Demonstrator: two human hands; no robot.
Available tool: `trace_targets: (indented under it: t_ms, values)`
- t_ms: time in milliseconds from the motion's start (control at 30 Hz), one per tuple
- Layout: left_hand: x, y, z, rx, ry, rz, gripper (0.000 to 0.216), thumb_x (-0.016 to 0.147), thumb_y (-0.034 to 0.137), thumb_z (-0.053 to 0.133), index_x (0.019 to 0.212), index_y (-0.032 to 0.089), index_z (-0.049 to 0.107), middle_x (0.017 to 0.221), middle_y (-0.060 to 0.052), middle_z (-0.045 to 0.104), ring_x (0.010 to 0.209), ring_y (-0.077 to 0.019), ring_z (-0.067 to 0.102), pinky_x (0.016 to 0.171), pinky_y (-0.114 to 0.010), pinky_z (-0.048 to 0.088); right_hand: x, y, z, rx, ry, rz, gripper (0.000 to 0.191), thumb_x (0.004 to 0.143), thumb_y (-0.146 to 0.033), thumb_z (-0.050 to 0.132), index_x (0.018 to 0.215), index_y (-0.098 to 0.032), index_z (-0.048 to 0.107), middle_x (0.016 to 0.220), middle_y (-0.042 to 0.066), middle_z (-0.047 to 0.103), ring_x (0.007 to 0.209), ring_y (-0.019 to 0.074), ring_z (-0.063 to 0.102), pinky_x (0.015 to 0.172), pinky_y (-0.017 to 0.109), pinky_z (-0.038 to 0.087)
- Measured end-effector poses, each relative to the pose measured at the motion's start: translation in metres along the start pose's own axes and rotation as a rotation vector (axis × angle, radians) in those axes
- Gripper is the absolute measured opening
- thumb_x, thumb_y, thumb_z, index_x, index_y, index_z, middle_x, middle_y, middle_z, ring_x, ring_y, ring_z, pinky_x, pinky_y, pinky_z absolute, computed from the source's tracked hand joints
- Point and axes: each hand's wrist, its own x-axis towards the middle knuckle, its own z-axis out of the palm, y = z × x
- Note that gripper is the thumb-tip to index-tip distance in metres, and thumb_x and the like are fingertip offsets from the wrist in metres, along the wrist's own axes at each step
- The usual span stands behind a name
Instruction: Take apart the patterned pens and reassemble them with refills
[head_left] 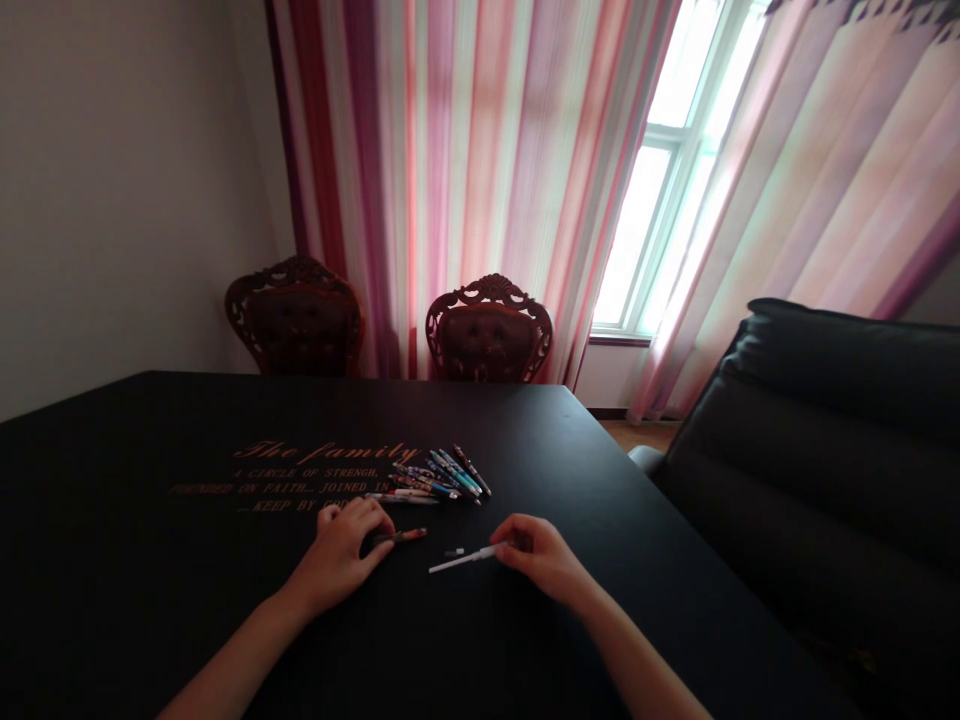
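My left hand rests on the black table, fingers curled over one end of a dark patterned pen barrel. My right hand pinches the end of a thin white pen refill that lies on the table pointing left. A tiny pale part lies just above the refill. A pile of several patterned pens lies a little beyond both hands.
Orange lettering is printed on the table top. Two carved dark red chairs stand at the far edge before striped curtains. A black padded chair stands close on the right. A bright window is behind.
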Motion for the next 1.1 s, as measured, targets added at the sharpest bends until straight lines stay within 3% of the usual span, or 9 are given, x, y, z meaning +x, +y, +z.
trace_targets:
  t_ms: [267, 433, 633, 767, 933, 1100]
  values:
    - [-0.004, 0.028, 0.007, -0.029, -0.062, 0.105, 0.011, 0.087, 0.031, 0.063, 0.098, 0.030, 0.063, 0.114, -0.002, 0.061, 0.112, -0.0256, 0.052, 0.096, -0.045, 0.024, -0.008, -0.022, 0.015, -0.031, 0.041, -0.074, 0.017, 0.075, -0.031, 0.071, 0.086, -0.018, 0.072, 0.071, 0.000, 0.062, 0.063, 0.0135, 0.050, 0.057, 0.025, 0.039]
    - [-0.006, 0.043, 0.008, -0.063, -0.157, 0.180, 0.006, 0.087, 0.022, 0.063, 0.090, 0.026, 0.062, 0.115, -0.002, 0.060, 0.115, -0.0245, 0.051, 0.095, -0.043, 0.025, -0.010, -0.029, 0.010, -0.072, 0.076, -0.115, 0.012, 0.076, -0.026, 0.068, 0.084, -0.018, 0.071, 0.072, 0.000, 0.063, 0.065, 0.0138, 0.052, 0.060, 0.025, 0.040]
    - [-0.005, 0.035, 0.001, -0.076, -0.191, 0.154, 0.006, 0.086, 0.022, 0.066, 0.087, 0.025, 0.061, 0.113, 0.000, 0.058, 0.116, -0.0235, 0.052, 0.096, -0.042, 0.023, -0.006, -0.022, -0.010, -0.135, 0.171, -0.169, 0.011, 0.077, -0.019, 0.061, 0.085, -0.018, 0.069, 0.069, -0.002, 0.059, 0.064, 0.0132, 0.051, 0.061, 0.025, 0.040]
    - [-0.005, 0.032, -0.001, -0.062, -0.197, 0.148, 0.007, 0.085, 0.022, 0.066, 0.088, 0.025, 0.061, 0.111, 0.000, 0.058, 0.115, -0.0227, 0.053, 0.096, -0.042, 0.022, -0.002, -0.011, -0.011, -0.269, 0.156, -0.162, 0.011, 0.076, -0.017, 0.060, 0.082, -0.019, 0.069, 0.071, -0.001, 0.063, 0.065, 0.0141, 0.055, 0.062, 0.025, 0.041]
    - [-0.004, 0.029, -0.002, -0.053, -0.193, 0.158, 0.007, 0.084, 0.023, 0.067, 0.088, 0.025, 0.062, 0.111, 0.000, 0.059, 0.114, -0.0235, 0.053, 0.097, -0.043, 0.022, 0.003, 0.006, -0.013, -0.360, 0.246, -0.118, 0.010, 0.079, -0.019, 0.059, 0.085, -0.019, 0.067, 0.075, 0.000, 0.065, 0.069, 0.0158, 0.057, 0.065, 0.026, 0.042]
    - [-0.002, 0.025, -0.005, -0.055, -0.192, 0.161, 0.006, 0.083, 0.022, 0.068, 0.086, 0.025, 0.063, 0.112, 0.000, 0.059, 0.111, -0.0239, 0.052, 0.097, -0.042, 0.024, 0.004, 0.012, -0.009, -0.373, 0.207, -0.109, 0.009, 0.078, -0.019, 0.063, 0.086, -0.020, 0.067, 0.083, 0.001, 0.065, 0.079, 0.0177, 0.059, 0.072, 0.028, 0.044]
